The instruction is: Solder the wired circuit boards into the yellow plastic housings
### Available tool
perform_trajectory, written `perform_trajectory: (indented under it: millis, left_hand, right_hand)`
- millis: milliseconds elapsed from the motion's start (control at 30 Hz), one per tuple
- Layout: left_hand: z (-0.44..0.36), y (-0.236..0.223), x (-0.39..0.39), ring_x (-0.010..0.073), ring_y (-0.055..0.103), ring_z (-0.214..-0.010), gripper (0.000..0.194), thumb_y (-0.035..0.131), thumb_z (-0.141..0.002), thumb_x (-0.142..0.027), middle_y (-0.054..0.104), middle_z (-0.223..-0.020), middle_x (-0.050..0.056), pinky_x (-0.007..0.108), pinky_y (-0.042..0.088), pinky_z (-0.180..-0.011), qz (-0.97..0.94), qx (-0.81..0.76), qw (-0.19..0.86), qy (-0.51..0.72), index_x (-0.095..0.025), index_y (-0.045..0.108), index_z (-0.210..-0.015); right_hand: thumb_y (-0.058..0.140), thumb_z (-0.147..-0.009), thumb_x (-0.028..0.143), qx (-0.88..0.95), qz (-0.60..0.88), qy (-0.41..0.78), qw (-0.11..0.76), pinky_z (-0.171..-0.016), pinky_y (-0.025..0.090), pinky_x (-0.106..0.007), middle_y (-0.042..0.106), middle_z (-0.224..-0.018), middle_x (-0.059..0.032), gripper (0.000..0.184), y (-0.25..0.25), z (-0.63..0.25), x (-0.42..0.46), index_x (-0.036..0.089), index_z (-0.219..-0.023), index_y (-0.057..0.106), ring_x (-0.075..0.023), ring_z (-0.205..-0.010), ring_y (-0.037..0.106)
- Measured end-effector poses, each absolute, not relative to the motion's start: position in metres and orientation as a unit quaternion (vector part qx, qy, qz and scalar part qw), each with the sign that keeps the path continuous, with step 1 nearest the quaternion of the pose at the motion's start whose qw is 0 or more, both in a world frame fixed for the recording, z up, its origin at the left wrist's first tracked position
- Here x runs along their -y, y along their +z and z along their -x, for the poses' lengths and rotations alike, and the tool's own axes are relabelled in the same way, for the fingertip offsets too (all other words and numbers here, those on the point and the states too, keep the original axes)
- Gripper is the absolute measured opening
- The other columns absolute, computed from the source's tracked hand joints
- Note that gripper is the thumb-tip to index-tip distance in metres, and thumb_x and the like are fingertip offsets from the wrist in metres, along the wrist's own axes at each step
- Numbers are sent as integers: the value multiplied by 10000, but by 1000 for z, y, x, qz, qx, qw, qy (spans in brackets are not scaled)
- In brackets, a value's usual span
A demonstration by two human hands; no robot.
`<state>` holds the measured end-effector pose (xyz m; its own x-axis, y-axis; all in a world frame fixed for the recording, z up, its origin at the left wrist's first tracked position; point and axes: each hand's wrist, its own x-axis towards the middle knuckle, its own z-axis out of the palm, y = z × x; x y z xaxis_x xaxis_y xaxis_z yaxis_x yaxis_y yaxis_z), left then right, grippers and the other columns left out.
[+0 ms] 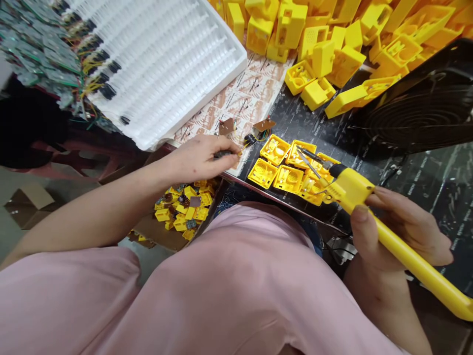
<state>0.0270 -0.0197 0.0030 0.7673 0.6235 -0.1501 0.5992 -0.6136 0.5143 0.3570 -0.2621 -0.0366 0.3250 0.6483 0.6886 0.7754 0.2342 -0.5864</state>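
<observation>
My right hand (pixel 395 229) is closed around a yellow soldering iron (pixel 351 187), a thin metal guide beside its tip. The tip points left, over a cluster of small open yellow plastic housings (pixel 288 178) near the table edge. Between the thumb and fingers of my left hand (pixel 203 157) is a small dark round part (pixel 222 154), mostly covered by the fingers. Thin wires run near those fingertips. Just beyond lie a black round component (pixel 250 139) with yellow wires and two small brown circuit boards (pixel 264 125) (pixel 226 126).
A white foam tray (pixel 177 54) spans the back left, with green circuit boards (pixel 48 54) heaped at its left. Many yellow housings (pixel 321 54) are piled at the back. A black fan (pixel 424 108) stands at right. Below the table edge, a cardboard box (pixel 151 228) holds yellow pieces.
</observation>
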Motion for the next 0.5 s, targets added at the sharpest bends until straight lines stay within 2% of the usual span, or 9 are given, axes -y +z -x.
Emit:
perform_trajectory:
  millis: [100, 167, 267, 400, 467, 500]
  left_hand:
    - [-30, -1, 34, 351, 874, -1060, 412, 634, -1001, -424, 902, -1151, 124, 454, 693, -977, -908, -355, 218, 46, -219, 796, -1319]
    - [-32, -7, 39, 349, 872, -1024, 425, 607, -1037, -422, 894, -1071, 121, 472, 688, -991, -914, -355, 184, 64, -209, 792, -1356]
    - [-32, -15, 41, 320, 871, -1013, 389, 534, -1114, -414, 905, -1032, 91, 490, 664, -1072, -919, -337, 182, 87, -248, 847, -1274]
    - [-30, -17, 39, 308, 871, -1019, 392, 511, -1159, -396, 937, -1085, 89, 522, 641, -1129, -922, -300, 219, 107, -276, 881, -1110]
    - [-29, -18, 40, 305, 874, -1013, 364, 546, -1146, -404, 936, -1066, 87, 523, 641, -1132, -926, -285, 223, 105, -270, 876, -1070]
    - [-29, -18, 41, 306, 877, -1010, 350, 560, -1138, -405, 934, -1053, 88, 523, 645, -1128, -929, -279, 222, 104, -265, 871, -1057]
  right_hand:
    - [1070, -866, 307, 605, 573, -76, 548, -450, 604, -305, 925, -984, -46, 551, -38, -359, 256, 391, -1390, 921, -253, -621, 819]
    - [1074, -864, 313, 607, 574, -76, 544, -459, 629, -307, 921, -964, -48, 509, -38, -360, 255, 368, -1349, 933, -263, -621, 828]
    - [1061, -872, 305, 608, 587, -68, 530, -448, 601, -305, 913, -948, -51, 450, -36, -362, 256, 338, -1302, 937, -253, -613, 815]
    - [1051, -885, 276, 610, 591, -66, 524, -467, 565, -313, 914, -970, -43, 502, -32, -355, 261, 360, -1363, 922, -229, -621, 790]
    - [1042, -928, 326, 592, 595, -53, 542, -520, 606, -335, 920, -1021, -46, 521, -30, -346, 263, 382, -1426, 901, -242, -673, 814]
    - [1024, -969, 404, 581, 592, -54, 556, -553, 636, -353, 919, -1050, -56, 509, -29, -342, 263, 380, -1459, 889, -258, -711, 834]
